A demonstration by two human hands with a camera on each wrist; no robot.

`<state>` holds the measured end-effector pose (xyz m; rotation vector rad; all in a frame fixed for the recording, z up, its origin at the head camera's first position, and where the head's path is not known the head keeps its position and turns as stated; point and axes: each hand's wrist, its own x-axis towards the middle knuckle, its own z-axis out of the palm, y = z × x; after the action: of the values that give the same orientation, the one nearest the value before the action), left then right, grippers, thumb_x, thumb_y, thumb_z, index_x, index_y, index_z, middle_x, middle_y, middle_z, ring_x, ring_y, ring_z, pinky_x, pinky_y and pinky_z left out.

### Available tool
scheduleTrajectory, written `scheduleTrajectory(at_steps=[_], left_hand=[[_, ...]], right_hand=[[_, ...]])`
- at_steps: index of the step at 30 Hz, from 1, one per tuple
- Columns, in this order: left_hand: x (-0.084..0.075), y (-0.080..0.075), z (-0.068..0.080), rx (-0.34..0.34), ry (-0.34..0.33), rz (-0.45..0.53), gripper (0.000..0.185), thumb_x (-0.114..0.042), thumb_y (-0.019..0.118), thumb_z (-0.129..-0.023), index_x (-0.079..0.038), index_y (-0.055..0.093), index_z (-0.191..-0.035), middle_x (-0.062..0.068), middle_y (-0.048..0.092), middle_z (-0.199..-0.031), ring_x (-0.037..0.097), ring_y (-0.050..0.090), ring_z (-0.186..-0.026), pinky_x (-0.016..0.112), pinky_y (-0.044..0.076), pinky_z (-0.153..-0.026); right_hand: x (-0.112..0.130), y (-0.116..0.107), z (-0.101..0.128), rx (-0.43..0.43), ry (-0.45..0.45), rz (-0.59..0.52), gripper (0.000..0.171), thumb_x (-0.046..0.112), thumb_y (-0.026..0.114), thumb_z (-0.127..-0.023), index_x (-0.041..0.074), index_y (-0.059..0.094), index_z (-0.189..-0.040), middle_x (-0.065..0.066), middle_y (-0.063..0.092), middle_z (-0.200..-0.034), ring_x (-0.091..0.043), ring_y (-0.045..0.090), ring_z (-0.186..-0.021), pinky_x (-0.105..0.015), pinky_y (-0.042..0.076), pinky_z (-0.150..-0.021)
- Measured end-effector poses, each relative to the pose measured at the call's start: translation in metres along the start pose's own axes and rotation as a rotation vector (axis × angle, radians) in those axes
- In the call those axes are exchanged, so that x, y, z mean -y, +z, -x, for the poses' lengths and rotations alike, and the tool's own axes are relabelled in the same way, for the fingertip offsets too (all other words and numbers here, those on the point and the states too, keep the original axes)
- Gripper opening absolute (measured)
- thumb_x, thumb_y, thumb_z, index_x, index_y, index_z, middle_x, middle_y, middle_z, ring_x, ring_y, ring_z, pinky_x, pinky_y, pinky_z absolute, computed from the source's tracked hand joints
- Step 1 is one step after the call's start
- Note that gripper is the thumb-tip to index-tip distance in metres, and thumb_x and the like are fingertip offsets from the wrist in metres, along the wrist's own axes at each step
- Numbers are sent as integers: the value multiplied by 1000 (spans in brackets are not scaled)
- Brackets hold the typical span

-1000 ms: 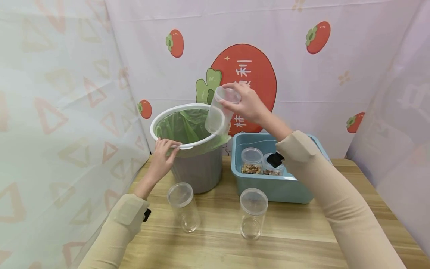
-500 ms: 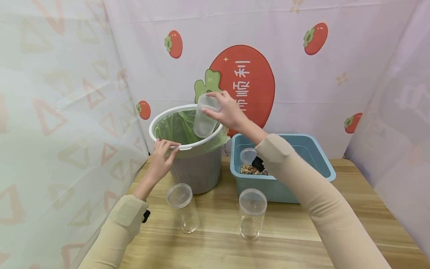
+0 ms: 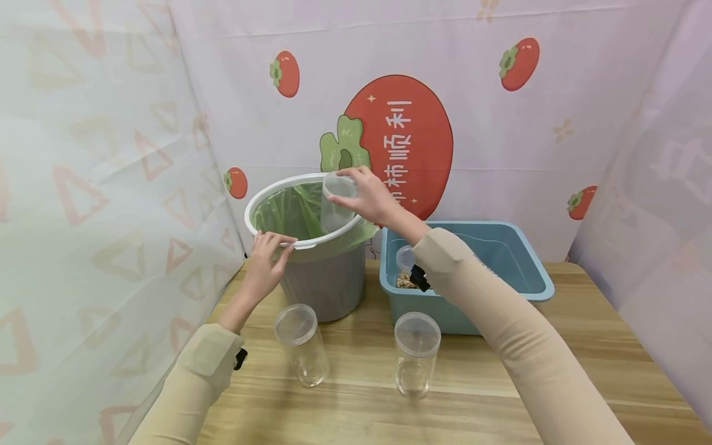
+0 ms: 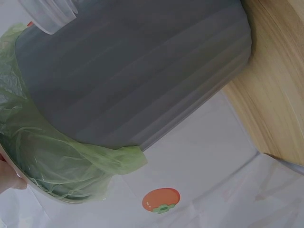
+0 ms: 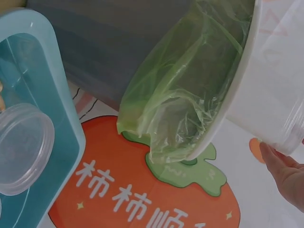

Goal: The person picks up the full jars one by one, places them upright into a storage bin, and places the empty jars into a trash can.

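A grey trash can (image 3: 325,287) with a white rim stands at the back left of the table, lined with a green plastic bag (image 3: 300,207). My left hand (image 3: 266,264) holds the rim at its near left side, thumb and fingers at the edge. Over the can's mouth, my right hand (image 3: 368,196) grips a clear plastic jar (image 3: 335,213) near its lid end. The jar's lower part dips inside the rim, in front of the green bag. In the right wrist view the fingers (image 5: 280,166) press against the jar's edge.
Two clear lidded jars (image 3: 303,349) stand on the wooden table (image 3: 473,395) in front. A blue tub (image 3: 517,253) at the right holds a lidded jar (image 3: 405,262) of nuts, partly hidden by my right sleeve. Printed cloth walls enclose the table.
My right hand has moved left and down, carrying the jar from the rim's right side into the can's mouth. My left hand stays on the rim.
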<state>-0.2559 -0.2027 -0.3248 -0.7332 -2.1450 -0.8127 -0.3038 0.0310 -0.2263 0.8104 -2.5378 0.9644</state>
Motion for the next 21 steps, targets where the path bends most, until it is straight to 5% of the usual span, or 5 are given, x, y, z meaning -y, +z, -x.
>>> scheduleTrajectory(at_steps=[10, 21], left_hand=[[1, 1, 0, -4, 8, -1, 10, 3, 59, -80, 2, 61, -89, 15, 56, -86, 29, 49, -88, 52, 13, -101], [2, 2, 0, -26, 32, 1, 10, 4, 59, -79, 2, 61, -88, 14, 56, -84, 30, 49, -85, 53, 15, -100]], right_hand=[[-4, 9, 5, 126, 35, 13, 46, 27, 59, -85, 9, 47, -125, -14, 45, -116, -25, 47, -106, -37, 38, -89], [-13, 6, 18, 132, -7, -22, 32, 19, 60, -84, 3, 56, -112, -13, 52, -110, -23, 50, -100, -33, 43, -81]])
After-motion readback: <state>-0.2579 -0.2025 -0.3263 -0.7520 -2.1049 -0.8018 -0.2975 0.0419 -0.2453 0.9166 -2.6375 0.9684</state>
